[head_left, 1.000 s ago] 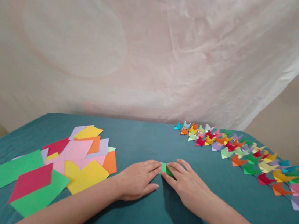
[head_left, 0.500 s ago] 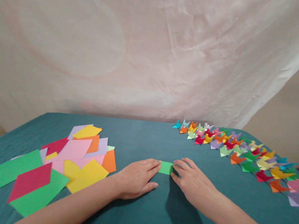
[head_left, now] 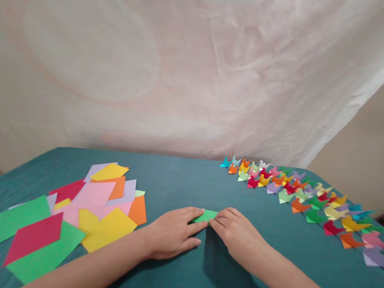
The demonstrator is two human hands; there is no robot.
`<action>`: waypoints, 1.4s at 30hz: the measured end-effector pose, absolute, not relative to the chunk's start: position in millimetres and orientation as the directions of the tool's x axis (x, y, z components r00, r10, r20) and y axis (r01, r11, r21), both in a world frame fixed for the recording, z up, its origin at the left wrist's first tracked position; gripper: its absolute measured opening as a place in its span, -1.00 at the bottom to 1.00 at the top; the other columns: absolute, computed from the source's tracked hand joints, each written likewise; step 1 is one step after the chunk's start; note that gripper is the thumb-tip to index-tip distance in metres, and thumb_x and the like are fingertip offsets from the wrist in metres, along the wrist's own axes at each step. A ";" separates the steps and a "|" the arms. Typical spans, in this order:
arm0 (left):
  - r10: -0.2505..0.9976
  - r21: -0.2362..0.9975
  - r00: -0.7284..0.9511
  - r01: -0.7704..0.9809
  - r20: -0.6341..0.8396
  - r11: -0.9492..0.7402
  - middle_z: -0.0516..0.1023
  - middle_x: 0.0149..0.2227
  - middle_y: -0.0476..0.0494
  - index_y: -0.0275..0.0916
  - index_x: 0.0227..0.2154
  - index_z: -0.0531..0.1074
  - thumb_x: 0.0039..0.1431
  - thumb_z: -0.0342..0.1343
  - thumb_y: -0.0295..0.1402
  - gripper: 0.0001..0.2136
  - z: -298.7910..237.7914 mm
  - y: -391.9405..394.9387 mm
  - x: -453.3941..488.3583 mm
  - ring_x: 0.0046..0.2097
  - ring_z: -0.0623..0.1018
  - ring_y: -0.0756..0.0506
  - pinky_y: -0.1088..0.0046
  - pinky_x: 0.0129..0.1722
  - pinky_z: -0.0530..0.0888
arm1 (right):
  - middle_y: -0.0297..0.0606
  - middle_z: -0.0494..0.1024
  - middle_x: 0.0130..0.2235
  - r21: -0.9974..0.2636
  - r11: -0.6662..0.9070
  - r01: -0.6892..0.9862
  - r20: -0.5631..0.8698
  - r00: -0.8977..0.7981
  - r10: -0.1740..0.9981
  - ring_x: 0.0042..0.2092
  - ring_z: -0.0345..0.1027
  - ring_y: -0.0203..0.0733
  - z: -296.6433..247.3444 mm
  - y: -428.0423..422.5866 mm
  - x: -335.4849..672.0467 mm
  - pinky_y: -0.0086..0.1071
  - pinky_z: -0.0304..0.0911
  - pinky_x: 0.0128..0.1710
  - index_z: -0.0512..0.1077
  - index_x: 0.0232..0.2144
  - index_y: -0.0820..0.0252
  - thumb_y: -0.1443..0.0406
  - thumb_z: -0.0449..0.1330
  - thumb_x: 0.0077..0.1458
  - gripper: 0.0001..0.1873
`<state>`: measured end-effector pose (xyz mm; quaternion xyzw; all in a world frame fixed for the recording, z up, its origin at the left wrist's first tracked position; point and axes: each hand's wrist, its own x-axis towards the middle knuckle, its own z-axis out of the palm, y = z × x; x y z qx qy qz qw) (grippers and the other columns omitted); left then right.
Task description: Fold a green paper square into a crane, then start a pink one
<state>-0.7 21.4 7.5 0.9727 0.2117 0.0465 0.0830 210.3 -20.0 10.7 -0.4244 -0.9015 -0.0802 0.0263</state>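
Note:
A small piece of green origami paper (head_left: 205, 216) lies on the table between my two hands, partly covered by fingers. My left hand (head_left: 176, 231) rests flat at its left end, fingers stretched out and thumb apart, holding the paper down against the cloth. At the near right corner, my right hand (head_left: 233, 228) has its fingertips pinched together on the paper's edge. The visible part of the paper looks like a narrow, slanted shape. Its underside and the parts beneath my fingers are hidden.
Loose coloured paper sheets (head_left: 94, 194) overlap in a pile on the left. Rows of small folded paper birds (head_left: 299, 206) stand at the right and back right. A dark green cloth (head_left: 172, 179) covers the table, with a pale hanging sheet (head_left: 188, 67) behind it.
My right hand has moved left and closed its fingertips on the green paper's right end. The paper's visible outline has gone from a rectangle to a slanted shape. My left hand stays nearly in place.

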 end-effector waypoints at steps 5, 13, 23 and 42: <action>0.415 0.159 0.907 0.401 0.068 -0.902 0.18 0.18 -0.25 -0.20 0.11 0.20 0.26 -0.13 -0.18 -0.59 6.5 22.5 0.4 0.18 0.22 -0.20 0.23 0.16 0.17 | -0.09 0.50 -0.34 0.254 0.578 0.776 0.163 -0.623 0.765 -0.23 0.29 -0.06 0.3 -29.3 198.8 -0.21 0.10 -0.19 0.46 -0.25 0.33 0.42 0.10 0.08 -0.82; 0.439 0.048 0.892 0.437 0.105 -0.898 0.30 0.10 -0.26 -0.26 -0.01 0.33 0.25 -0.11 -0.19 -0.65 9.9 18.0 2.7 0.14 0.27 -0.21 0.24 0.12 0.22 | -0.04 0.50 -0.38 0.299 0.529 0.794 0.099 -0.577 0.811 -0.31 0.29 -0.05 2.6 -35.3 184.8 -0.23 0.09 -0.35 0.46 -0.38 0.35 0.48 0.11 0.00 -0.87; 0.522 -0.069 0.841 0.534 0.143 -0.842 0.38 -0.02 -0.24 -0.28 -0.17 0.41 0.20 -0.01 -0.24 -0.74 22.1 4.8 -4.9 0.15 0.23 -0.23 0.21 0.10 0.19 | -0.06 0.50 -0.42 0.272 0.502 0.821 0.076 -0.538 0.839 -0.33 0.31 -0.06 11.3 -38.6 183.3 -0.26 0.09 -0.40 0.46 -0.39 0.33 0.49 0.10 0.03 -0.86; 0.620 -0.139 0.759 0.648 0.199 -0.749 0.40 -0.03 -0.39 -0.43 -0.19 0.45 0.20 -0.07 -0.33 -0.71 6.7 -21.9 12.9 0.13 0.26 -0.25 0.21 0.11 0.16 | -0.10 0.49 -0.24 0.151 0.409 0.900 0.035 -0.418 0.908 -0.15 0.32 -0.11 27.3 -57.1 209.3 -0.32 0.20 -0.26 0.46 -0.17 0.20 0.46 0.01 0.13 -0.71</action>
